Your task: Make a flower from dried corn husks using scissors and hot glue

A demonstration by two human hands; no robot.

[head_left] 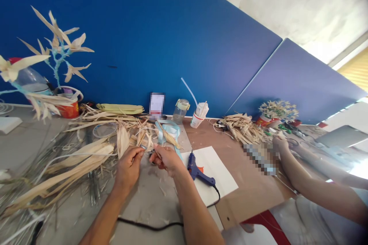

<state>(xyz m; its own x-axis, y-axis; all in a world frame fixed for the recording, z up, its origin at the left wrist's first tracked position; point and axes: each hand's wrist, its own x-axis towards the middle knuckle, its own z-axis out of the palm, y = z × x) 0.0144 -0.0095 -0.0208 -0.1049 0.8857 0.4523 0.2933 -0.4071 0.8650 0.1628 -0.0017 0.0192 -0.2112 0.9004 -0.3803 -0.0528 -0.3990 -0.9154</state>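
Observation:
My left hand (129, 164) is closed in a pinch over the grey table, its fingertips at a small pale piece of corn husk (148, 144). Just to its right, my right hand (168, 159) has its fingers curled inward, close to the left fingertips. A small dark thing shows under the right fingers, too hidden to name. Behind both hands lie husk scraps and a roll of light blue ribbon (172, 128). A blue glue gun (198, 170) rests on a white sheet (222, 176) beside my right forearm.
Long dried husks (77, 164) and thin wires spread on the left. Husk flowers on a blue stem (57, 59) stand in a red pot (69, 109). A jar (181, 111) and paper cup (198, 116) stand by the blue partition. A co-worker's arms (310, 176) reach in at right. A black cord (152, 226) crosses the front.

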